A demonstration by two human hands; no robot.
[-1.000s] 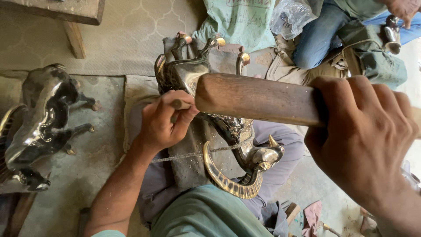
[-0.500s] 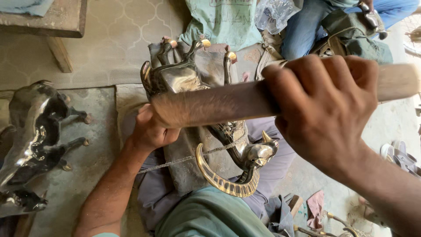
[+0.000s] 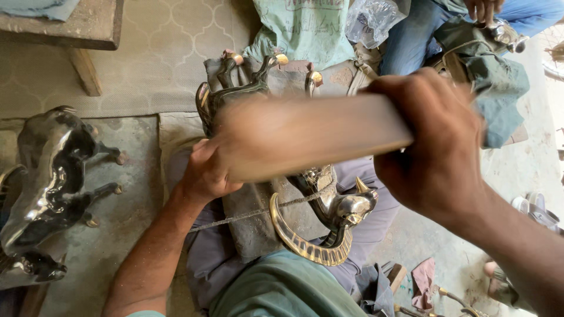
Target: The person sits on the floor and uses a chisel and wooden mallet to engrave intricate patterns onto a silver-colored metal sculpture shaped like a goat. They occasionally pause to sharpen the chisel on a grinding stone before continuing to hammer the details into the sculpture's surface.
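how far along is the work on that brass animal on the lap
Done: its curved horn and head already shine. In hand: both hands, left hand and right hand, grip a blurred wooden bar across the figure. Left: its body looks darker.

I see my right hand (image 3: 435, 147) gripping a blurred wooden stick (image 3: 311, 138), my left hand (image 3: 205, 173) at its other end, over a brass animal figure (image 3: 317, 217) on my lap.

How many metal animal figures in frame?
2: one figure on the person's lap under the blurred wooden tool; one dark shiny figure on the floor at left. Others may be hidden.
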